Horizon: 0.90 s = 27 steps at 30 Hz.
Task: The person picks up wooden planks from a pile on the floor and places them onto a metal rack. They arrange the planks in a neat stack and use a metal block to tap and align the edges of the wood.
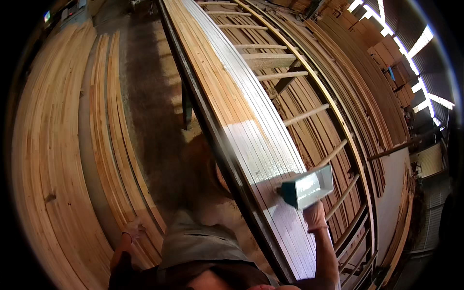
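My right hand (315,216), in a pale knitted glove, is closed around the near edge of an open teal box-shaped tray (309,187). Its inside looks shiny and whitish, perhaps wet. The tray is tilted over a row of long narrow wooden slats (217,82). On the slats a glossy white coating (256,150) covers the near part and the right side; bare yellowish wood shows farther off on the left. Low on the left, my gloved left hand (134,229) is at the wood strips (118,179), its fingers loosely extended and slightly blurred, with nothing visible in them.
A dark rail (212,130) edges the slats on the left. To their right is a ladder-like wooden rack (307,116) with cross bars, with brown boards (290,108) beneath. Wide pale planks (53,145) lie far left. Stacked boards (353,72) stand at the back right.
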### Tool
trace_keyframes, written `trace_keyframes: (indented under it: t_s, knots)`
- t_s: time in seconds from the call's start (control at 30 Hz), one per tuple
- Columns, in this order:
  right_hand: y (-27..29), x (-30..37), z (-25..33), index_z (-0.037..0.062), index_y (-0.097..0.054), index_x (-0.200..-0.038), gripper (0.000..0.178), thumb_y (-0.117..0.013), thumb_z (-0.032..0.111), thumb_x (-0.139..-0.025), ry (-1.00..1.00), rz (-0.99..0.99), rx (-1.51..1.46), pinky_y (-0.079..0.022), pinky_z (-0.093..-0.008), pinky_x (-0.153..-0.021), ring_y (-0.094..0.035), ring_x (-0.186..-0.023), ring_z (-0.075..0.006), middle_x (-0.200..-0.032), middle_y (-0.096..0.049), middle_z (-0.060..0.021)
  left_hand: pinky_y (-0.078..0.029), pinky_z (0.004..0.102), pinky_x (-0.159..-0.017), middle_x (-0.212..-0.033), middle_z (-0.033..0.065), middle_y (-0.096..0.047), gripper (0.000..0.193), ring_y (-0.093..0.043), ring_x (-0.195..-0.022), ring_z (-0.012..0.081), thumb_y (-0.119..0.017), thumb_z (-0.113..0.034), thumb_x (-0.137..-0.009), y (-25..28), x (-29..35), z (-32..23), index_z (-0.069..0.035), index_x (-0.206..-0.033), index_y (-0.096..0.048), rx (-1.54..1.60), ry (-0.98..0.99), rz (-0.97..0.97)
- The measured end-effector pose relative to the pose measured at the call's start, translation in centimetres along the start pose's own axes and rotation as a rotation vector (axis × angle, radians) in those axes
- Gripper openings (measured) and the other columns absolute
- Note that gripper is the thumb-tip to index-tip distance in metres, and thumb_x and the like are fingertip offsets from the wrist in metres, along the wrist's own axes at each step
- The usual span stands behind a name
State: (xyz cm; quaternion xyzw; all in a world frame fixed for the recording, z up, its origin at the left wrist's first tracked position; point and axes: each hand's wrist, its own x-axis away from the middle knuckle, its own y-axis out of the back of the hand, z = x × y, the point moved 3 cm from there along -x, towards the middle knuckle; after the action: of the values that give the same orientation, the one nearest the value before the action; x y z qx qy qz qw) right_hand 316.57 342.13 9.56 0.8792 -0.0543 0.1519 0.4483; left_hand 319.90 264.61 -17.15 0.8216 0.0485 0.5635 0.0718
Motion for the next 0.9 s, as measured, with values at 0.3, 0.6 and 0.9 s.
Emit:
trace_keyframes:
  t_s: [0.3,0.6,0.9]
  knots:
    - [15.9,-34.4,-0.7,0.0061,-0.077,-0.109,0.025,-0.062,0.02,-0.096,0.104,-0.14,-0.018,-0.061,-0.0377,-0.08,-0.076,-0.098,-0.0252,-0.106,-0.079,-0.0109,-0.046,0.0342,-0.055,-0.074,0.0031,-0.058,0.053,-0.054,-0.059,0.0158,-0.052,-0.057,-0.104,1.3,-9.4,-19.4,-0.005,-0.101,-0.063,0.22,-0.081,0.012]
    - [35.0,-72.4,3.2,0.0005,-0.073,-0.117,0.034,-0.055,0.024,-0.1,0.079,-0.229,-0.482,-0.059,-0.0477,-0.087,-0.072,-0.105,-0.0388,-0.11,-0.074,-0.0248,-0.043,0.032,-0.057,-0.081,0.0071,-0.064,0.053,-0.057,-0.062,0.0159,-0.052,-0.058,-0.103,3.7,-16.8,-42.3,-0.006,-0.11,-0.06,0.396,-0.076,0.098]
    - [53.4,-104.5,8.0,-0.001,-0.07,-0.123,0.037,-0.055,0.027,-0.103,0.13,-0.461,-0.8,-0.057,-0.0468,-0.086,-0.072,-0.11,-0.0379,-0.12,-0.073,-0.0245,-0.056,0.0464,-0.085,-0.123,0.0246,-0.07,0.083,-0.072,-0.096,0.0359,-0.049,-0.067,-0.1,14.6,-26.9,-49.3,0.003,-0.145,-0.052,0.199,0.199,0.058]
